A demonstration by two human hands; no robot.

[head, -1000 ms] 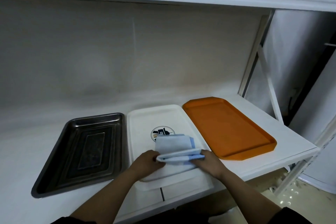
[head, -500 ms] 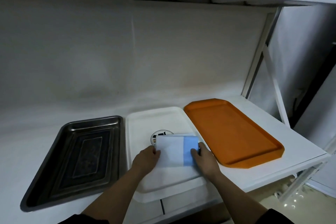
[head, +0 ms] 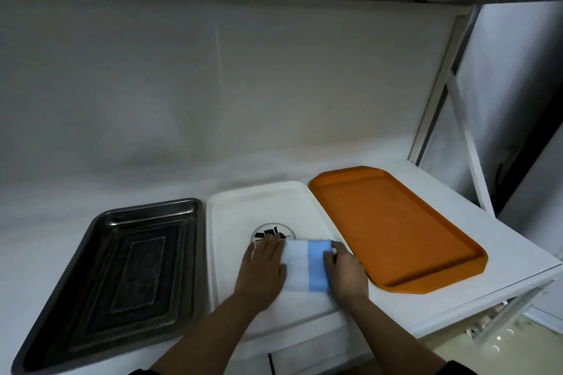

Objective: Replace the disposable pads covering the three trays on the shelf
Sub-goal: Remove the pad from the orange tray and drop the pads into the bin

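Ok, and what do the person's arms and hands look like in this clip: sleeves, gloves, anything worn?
Both hands are bare: no gloves, rings or watch show on the left hand or the right hand. The forearms are uncovered. Dark sleeve edges show only at the bottom of the head view, near the elbows. No markings are visible.

- Both forearms were bare, left arm (head: 198, 335) and right arm (head: 396, 335).
- Dark sleeve (head: 460, 368) edges showed at the bottom.
- Left hand (head: 263, 271) and right hand (head: 345, 275) were ungloved.
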